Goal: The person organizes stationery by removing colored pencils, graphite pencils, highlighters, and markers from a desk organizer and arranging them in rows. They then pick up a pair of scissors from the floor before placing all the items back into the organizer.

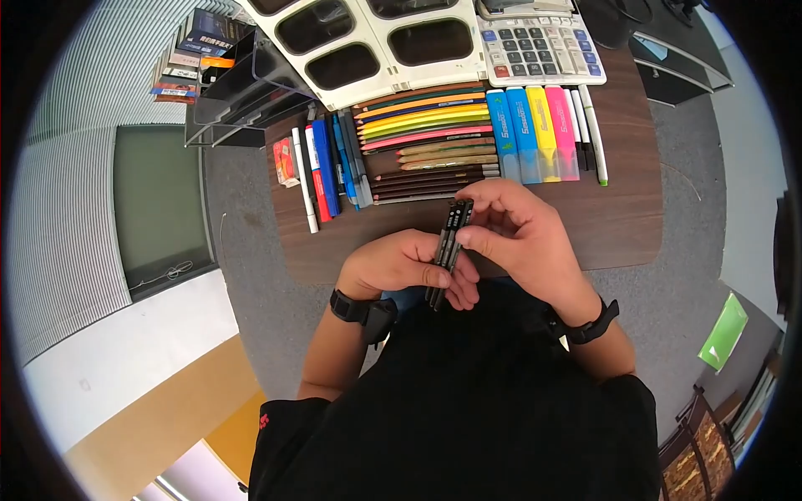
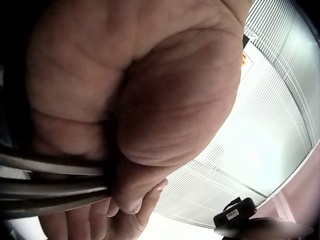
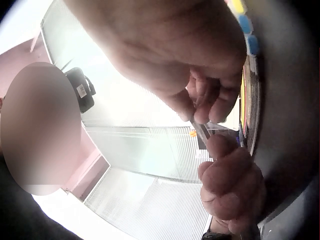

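Observation:
Several black pencils (image 1: 447, 246) are bunched together in front of the person's torso, near the table's front edge. The left hand (image 1: 399, 265) grips their lower part between thumb and fingers. At their upper ends the right hand (image 1: 522, 238) pinches them with thumb and fingertips. In the left wrist view the pencils (image 2: 55, 189) run across the palm of the left hand (image 2: 135, 95), under the thumb. The right wrist view shows the right hand (image 3: 170, 55) on one end of the bundle and the left hand (image 3: 232, 185) below it.
Coloured pencils (image 1: 426, 125) lie in rows on the brown table (image 1: 585, 225). Highlighters (image 1: 535, 134) and pens stand beside them on the right, markers (image 1: 322, 167) on the left. A calculator (image 1: 543, 50) and a white-framed organiser (image 1: 376, 50) are behind. Books (image 1: 200, 50) are at the far left.

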